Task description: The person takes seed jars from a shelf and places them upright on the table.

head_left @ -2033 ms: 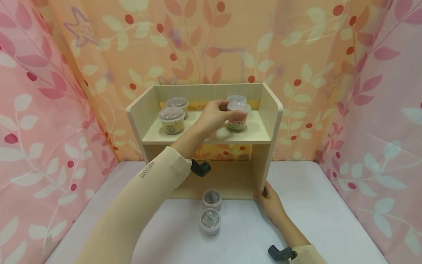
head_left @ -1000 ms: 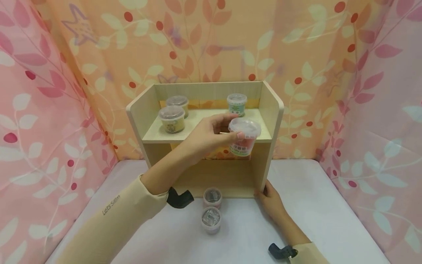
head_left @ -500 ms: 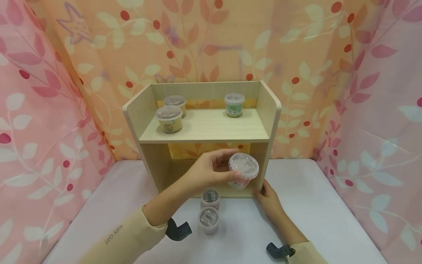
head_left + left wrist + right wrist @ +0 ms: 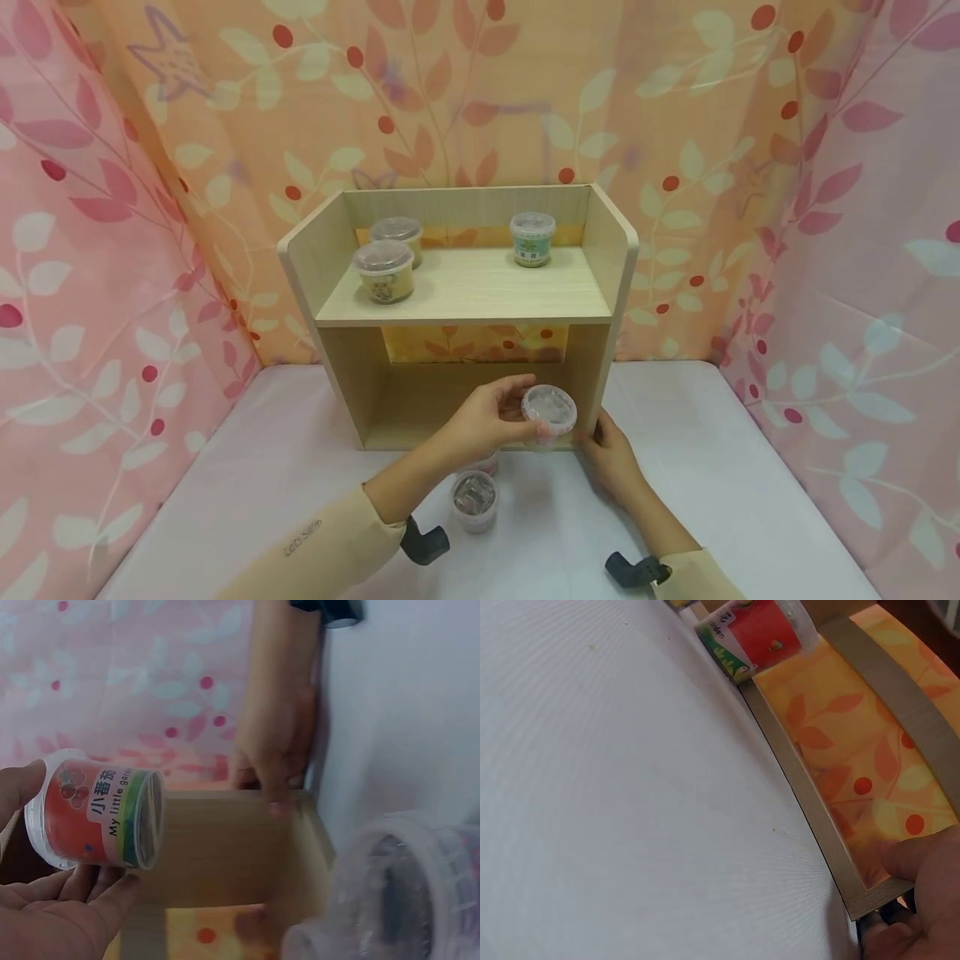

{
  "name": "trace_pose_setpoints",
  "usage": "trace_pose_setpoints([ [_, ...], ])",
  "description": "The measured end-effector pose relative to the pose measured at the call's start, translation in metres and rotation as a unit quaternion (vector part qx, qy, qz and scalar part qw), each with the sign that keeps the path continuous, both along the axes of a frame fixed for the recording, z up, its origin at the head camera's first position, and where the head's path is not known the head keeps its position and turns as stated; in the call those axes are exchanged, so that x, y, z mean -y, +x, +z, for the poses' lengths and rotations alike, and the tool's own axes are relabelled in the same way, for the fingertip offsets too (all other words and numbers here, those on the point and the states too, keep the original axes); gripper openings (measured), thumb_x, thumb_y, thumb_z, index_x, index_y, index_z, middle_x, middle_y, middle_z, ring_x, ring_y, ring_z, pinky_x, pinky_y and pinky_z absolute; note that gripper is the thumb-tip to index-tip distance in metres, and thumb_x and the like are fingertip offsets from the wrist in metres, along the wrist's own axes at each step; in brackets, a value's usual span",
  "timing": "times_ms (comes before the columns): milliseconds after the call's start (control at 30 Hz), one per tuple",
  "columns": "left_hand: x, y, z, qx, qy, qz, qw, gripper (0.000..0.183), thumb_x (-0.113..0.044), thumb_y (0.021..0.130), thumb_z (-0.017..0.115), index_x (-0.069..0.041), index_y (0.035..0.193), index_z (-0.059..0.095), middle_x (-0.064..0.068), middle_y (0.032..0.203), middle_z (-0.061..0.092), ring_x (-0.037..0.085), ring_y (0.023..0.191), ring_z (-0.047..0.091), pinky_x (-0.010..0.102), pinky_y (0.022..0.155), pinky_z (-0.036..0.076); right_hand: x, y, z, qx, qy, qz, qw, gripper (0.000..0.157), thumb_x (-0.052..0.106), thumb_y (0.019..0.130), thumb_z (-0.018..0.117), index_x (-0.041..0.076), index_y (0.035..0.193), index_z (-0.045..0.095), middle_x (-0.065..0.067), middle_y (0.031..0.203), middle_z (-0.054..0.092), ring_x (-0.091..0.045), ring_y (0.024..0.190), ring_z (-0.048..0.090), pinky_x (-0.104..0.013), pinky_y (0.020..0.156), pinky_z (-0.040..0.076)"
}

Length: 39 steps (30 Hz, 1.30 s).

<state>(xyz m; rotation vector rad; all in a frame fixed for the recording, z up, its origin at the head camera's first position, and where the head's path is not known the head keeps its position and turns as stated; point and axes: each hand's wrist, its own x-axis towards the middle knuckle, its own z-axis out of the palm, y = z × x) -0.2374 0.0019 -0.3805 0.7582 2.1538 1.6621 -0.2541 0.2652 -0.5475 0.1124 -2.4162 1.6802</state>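
My left hand [image 4: 487,421] pinches a clear-lidded plastic cup [image 4: 551,408] between thumb and fingers, in front of the shelf's lower compartment. Its red label [image 4: 90,806] shows tomatoes and "My little" in the left wrist view. My right hand [image 4: 615,458] grips the lower right corner of the pale wooden shelf unit [image 4: 465,321], thumb [image 4: 922,859] on the inside, other fingers around the outside. Below my left hand, a cup with a silvery packet under its lid [image 4: 474,500] stands on the table. Behind it, another cup [image 4: 483,463] is partly covered by that hand.
On the upper shelf, two yellowish lidded cups [image 4: 385,271] [image 4: 401,235] stand at left, one behind the other. A green-labelled cup [image 4: 532,240] stands at the back right. The white table [image 4: 675,417] is bordered by pink and orange patterned curtains [image 4: 487,83].
My left hand has taken the red-labelled cup off the upper shelf's right side, bringing it forward and down before the lower compartment. My right hand has kept its hold on the shelf.
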Motion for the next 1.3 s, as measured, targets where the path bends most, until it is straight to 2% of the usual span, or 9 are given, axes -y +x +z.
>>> trace_pose_setpoints([
  [233, -0.009, -0.014, -0.033, 0.016, 0.002, 0.006, 0.9999, 0.076, -0.012, 0.086, 0.084, 0.004, 0.150, 0.045, 0.017, 0.141, 0.060, 0.028, 0.125, 0.063, 0.035, 0.100, 0.056, 0.000, -0.001, -0.001, -0.011, -0.002, -0.007, 1.000, 0.067, 0.005, 0.096, 0.067, 0.011, 0.157, 0.038, -0.021, 0.151, 0.051, -0.038, 0.142, 0.046, -0.051, 0.117, 0.038],
  [467, -0.016, -0.023, -0.055, -0.001, -0.049, 0.011, 0.9988, 0.074, -0.017, 0.086, 0.085, 0.004, 0.147, 0.048, 0.014, 0.138, 0.062, 0.030, 0.126, 0.061, 0.039, 0.103, 0.054, 0.000, 0.001, 0.000, 0.001, -0.007, -0.006, 1.000, 0.068, 0.008, 0.098, 0.067, 0.012, 0.159, 0.036, -0.021, 0.154, 0.049, -0.038, 0.144, 0.044, -0.050, 0.118, 0.037],
  [633, -0.026, -0.026, -0.062, -0.011, -0.084, 0.020, 0.9962, 0.073, -0.018, 0.083, 0.087, 0.004, 0.142, 0.052, 0.014, 0.133, 0.065, 0.029, 0.125, 0.062, 0.043, 0.106, 0.052, 0.002, 0.005, 0.005, 0.003, -0.004, -0.003, 1.000, 0.068, 0.011, 0.099, 0.068, 0.011, 0.159, 0.035, -0.021, 0.154, 0.047, -0.039, 0.144, 0.043, -0.051, 0.118, 0.037],
  [733, -0.031, -0.026, -0.065, -0.024, -0.112, 0.031, 0.9930, 0.064, -0.018, 0.081, 0.088, 0.003, 0.134, 0.058, 0.010, 0.121, 0.069, 0.024, 0.113, 0.065, 0.042, 0.099, 0.054, 0.002, 0.004, 0.006, 0.004, 0.000, -0.009, 1.000, 0.069, 0.012, 0.098, 0.069, 0.012, 0.159, 0.036, -0.021, 0.154, 0.048, -0.039, 0.143, 0.044, -0.050, 0.118, 0.037],
  [833, -0.035, -0.026, -0.070, -0.033, -0.129, 0.039, 0.9903, 0.062, -0.017, 0.080, 0.089, 0.002, 0.131, 0.060, 0.009, 0.117, 0.069, 0.020, 0.107, 0.063, 0.042, 0.097, 0.055, -0.001, 0.001, 0.001, -0.002, -0.003, -0.008, 1.000, 0.069, 0.014, 0.098, 0.070, 0.013, 0.159, 0.037, -0.020, 0.153, 0.049, -0.037, 0.143, 0.046, -0.049, 0.117, 0.038],
  [967, -0.040, -0.025, -0.076, -0.021, -0.131, 0.050, 0.9898, 0.067, -0.013, 0.078, 0.089, 0.002, 0.137, 0.058, 0.010, 0.123, 0.068, 0.021, 0.111, 0.062, 0.044, 0.101, 0.053, -0.001, 0.000, 0.000, -0.005, -0.009, -0.002, 1.000, 0.069, 0.012, 0.098, 0.068, 0.013, 0.159, 0.036, -0.020, 0.154, 0.048, -0.037, 0.144, 0.044, -0.048, 0.118, 0.037],
  [1067, -0.043, -0.025, -0.077, -0.015, -0.134, 0.062, 0.9890, 0.068, -0.010, 0.075, 0.091, 0.001, 0.135, 0.060, 0.009, 0.120, 0.069, 0.021, 0.108, 0.062, 0.044, 0.100, 0.053, -0.001, 0.000, -0.001, -0.003, -0.011, 0.002, 1.000, 0.068, 0.012, 0.099, 0.068, 0.012, 0.159, 0.035, -0.021, 0.155, 0.047, -0.038, 0.144, 0.043, -0.049, 0.118, 0.036],
  [1167, -0.044, -0.024, -0.077, -0.013, -0.141, 0.063, 0.9880, 0.067, -0.009, 0.072, 0.092, 0.001, 0.131, 0.062, 0.007, 0.114, 0.069, 0.018, 0.103, 0.061, 0.041, 0.097, 0.053, -0.002, 0.000, -0.001, 0.005, -0.010, 0.001, 1.000, 0.068, 0.013, 0.099, 0.067, 0.012, 0.159, 0.034, -0.022, 0.155, 0.046, -0.040, 0.145, 0.041, -0.052, 0.118, 0.035],
  [1300, -0.046, -0.022, -0.076, -0.016, -0.151, 0.047, 0.9873, 0.063, -0.009, 0.070, 0.094, -0.001, 0.126, 0.066, 0.004, 0.112, 0.070, 0.017, 0.102, 0.060, 0.039, 0.097, 0.051, -0.002, 0.000, -0.001, 0.012, -0.006, -0.004, 1.000, 0.068, 0.010, 0.100, 0.066, 0.011, 0.160, 0.033, -0.022, 0.156, 0.044, -0.040, 0.145, 0.041, -0.051, 0.118, 0.035],
])
